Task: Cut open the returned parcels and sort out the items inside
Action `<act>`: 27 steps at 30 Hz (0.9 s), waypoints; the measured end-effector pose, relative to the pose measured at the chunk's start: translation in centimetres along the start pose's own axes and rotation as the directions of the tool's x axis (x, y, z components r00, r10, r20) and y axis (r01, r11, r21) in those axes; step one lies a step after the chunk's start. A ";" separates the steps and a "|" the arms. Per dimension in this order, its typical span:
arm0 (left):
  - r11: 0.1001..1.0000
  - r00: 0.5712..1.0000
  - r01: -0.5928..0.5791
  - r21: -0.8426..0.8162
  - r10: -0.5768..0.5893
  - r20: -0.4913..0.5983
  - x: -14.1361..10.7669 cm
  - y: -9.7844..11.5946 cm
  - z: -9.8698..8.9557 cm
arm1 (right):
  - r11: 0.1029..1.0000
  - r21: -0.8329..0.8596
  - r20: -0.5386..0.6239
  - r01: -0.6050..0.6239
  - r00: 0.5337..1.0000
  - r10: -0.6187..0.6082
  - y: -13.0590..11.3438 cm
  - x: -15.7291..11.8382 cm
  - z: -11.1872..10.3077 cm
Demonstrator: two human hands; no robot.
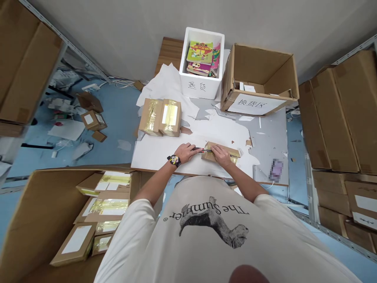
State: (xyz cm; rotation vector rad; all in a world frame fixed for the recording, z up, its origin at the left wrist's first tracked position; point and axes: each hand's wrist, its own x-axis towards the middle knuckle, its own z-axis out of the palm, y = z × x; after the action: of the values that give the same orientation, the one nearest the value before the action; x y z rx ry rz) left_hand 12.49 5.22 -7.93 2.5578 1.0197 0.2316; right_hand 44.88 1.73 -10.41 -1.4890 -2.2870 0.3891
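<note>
A small taped cardboard box (208, 157) lies near the front edge of the white-covered table. My left hand (185, 152), with a watch on its wrist, is closed around a slim black-and-red utility knife (202, 150). The knife points right, its tip end over the box's top at the left end. My right hand (220, 155) presses on the same box, fingers bent over its top and near the knife's tip. Whether the blade is in the tape is too small to tell. Shiny yellowish tape shows on the box's right part.
Two taped boxes (161, 118) stand at the table's left. Behind are a white foam box (200, 85) with booklets and an open carton (259, 88). A blurred purple object (276, 169) lies front right. A large carton (32, 204) of parcels is at lower left; shelves flank both sides.
</note>
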 end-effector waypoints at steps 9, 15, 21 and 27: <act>0.993 0.995 0.057 -0.108 -0.066 -0.080 -0.4 0.6 1.8 | 0.988 0.116 0.010 -0.105 0.994 0.105 -1.0 -0.2 0.0; 0.982 0.985 0.113 -0.150 -0.131 -0.113 -1.0 -0.5 1.2 | 0.980 0.142 0.008 -0.141 0.990 0.141 -1.2 -0.8 0.0; 0.969 0.974 0.185 -0.161 -0.203 -0.105 0.4 -0.3 0.9 | 0.998 0.039 -0.068 -0.045 0.997 0.048 -1.2 -1.1 0.3; 0.749 0.754 0.628 -0.213 -0.653 -0.070 -0.8 0.5 3.8 | 0.995 -0.089 -0.111 0.047 0.992 -0.057 -1.0 -0.3 -0.2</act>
State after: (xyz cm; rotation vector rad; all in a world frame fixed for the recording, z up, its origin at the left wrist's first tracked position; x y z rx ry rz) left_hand 13.34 3.28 -11.26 1.9001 1.7785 0.2926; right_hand 44.25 1.07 -9.84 -1.4493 -2.2733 0.1884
